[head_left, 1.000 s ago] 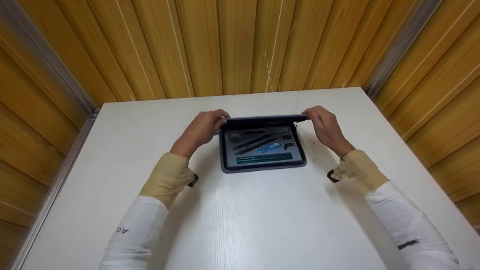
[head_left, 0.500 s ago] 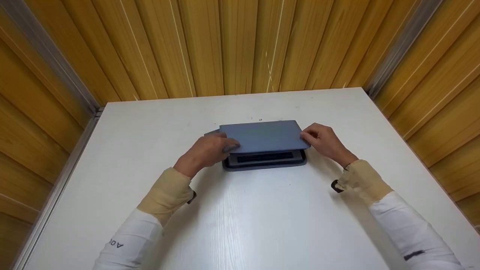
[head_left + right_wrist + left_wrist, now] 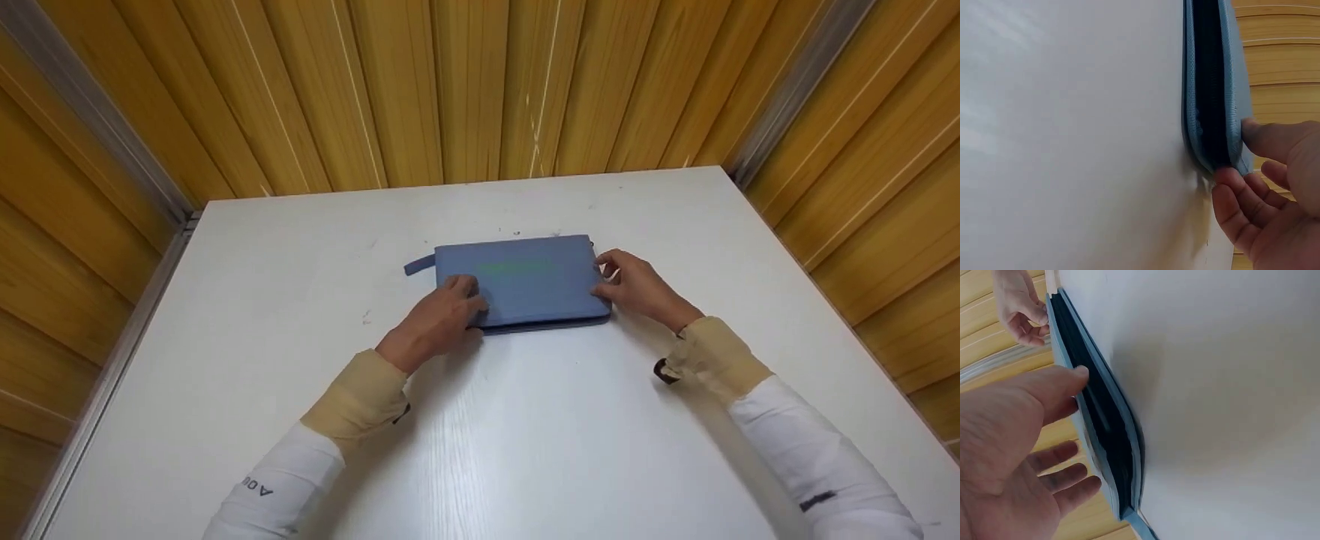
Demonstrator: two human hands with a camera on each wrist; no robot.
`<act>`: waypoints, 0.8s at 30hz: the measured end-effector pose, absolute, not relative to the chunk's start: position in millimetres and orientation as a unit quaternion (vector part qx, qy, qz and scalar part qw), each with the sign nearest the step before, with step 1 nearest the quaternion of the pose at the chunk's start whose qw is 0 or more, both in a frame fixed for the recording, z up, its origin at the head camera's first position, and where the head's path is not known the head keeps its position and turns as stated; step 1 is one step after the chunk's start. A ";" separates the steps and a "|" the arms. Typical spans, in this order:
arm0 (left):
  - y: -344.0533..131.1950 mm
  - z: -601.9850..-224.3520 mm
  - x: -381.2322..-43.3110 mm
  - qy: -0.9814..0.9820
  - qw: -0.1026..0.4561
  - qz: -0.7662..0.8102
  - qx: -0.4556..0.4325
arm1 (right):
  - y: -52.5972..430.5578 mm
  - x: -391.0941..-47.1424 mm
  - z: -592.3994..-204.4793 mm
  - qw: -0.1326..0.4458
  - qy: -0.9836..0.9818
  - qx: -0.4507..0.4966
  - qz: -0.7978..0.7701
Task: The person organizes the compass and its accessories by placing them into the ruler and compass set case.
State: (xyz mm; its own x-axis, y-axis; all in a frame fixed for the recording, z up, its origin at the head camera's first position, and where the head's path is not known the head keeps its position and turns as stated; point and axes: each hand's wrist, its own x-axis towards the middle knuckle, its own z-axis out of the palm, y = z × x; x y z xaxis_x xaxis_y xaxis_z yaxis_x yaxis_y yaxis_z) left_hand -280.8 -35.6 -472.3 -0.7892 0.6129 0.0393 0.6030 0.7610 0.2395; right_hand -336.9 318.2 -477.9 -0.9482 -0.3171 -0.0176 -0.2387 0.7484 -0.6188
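A flat blue zip case (image 3: 525, 277) lies on the white table, its lid lowered over the base. Faint green marks show on the lid. Along the near side a dark gap runs between lid and base, wider in the wrist views, where the contents are hidden. My left hand (image 3: 442, 319) rests at the near left corner, fingers extended on the lid; in the left wrist view its thumb (image 3: 1075, 377) reaches over the gap. My right hand (image 3: 637, 285) pinches the right edge, with the thumb (image 3: 1269, 138) on the lid and the fingertips by the rounded corner.
A blue strap (image 3: 420, 264) sticks out from the case's left side onto the white table (image 3: 540, 427). Yellow wood-look panels (image 3: 480, 90) stand behind the table and at both sides.
The lid has come down from raised to lying over the base, covering the pens and tools inside. Both hands moved nearer with it, and the left slid to the near left corner.
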 end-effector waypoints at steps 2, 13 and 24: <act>-25.7 -472.0 -280.8 0.940 0.015 0.113 0.321 | 318.6 -343.2 -473.5 0.089 0.932 -0.143 -0.320; 21.7 -469.2 -273.0 0.960 -0.038 -0.019 0.278 | 327.8 -387.7 -462.5 0.142 0.948 -0.082 -0.274; 28.0 -471.5 -271.8 0.967 -0.035 -0.023 0.252 | 306.6 -416.3 -477.8 0.091 0.967 -0.070 -0.229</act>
